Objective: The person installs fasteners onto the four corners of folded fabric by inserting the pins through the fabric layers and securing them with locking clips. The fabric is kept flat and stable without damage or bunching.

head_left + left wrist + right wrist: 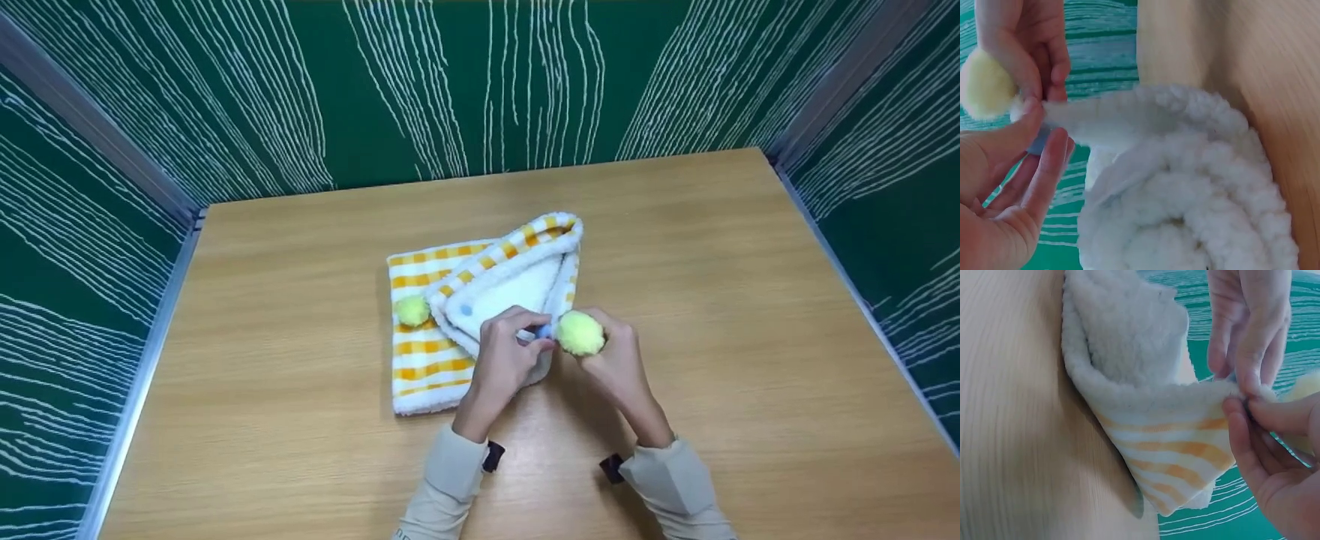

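A fleece-lined cloth [431, 367], checked yellow and white outside and fluffy white inside, lies folded, its right part raised and turned back. Pinching its lifted right corner by a small blue button [544, 331] is my left hand [504, 356]. Thumb and fingers of my right hand [619, 360] grip the same corner from the other side, next to a yellow-green pom-pom [580, 334]. In the left wrist view the fleece edge [1123, 118] stretches toward both hands. Fingertips of the two hands meet at the edge in the right wrist view, partly hiding the button.
A second pom-pom [412, 310] rests on the checked side at the left, and another blue button [466, 309] shows on the white lining. Beneath is a wooden table [285, 337], bordered by green walls [390, 90] with white lines.
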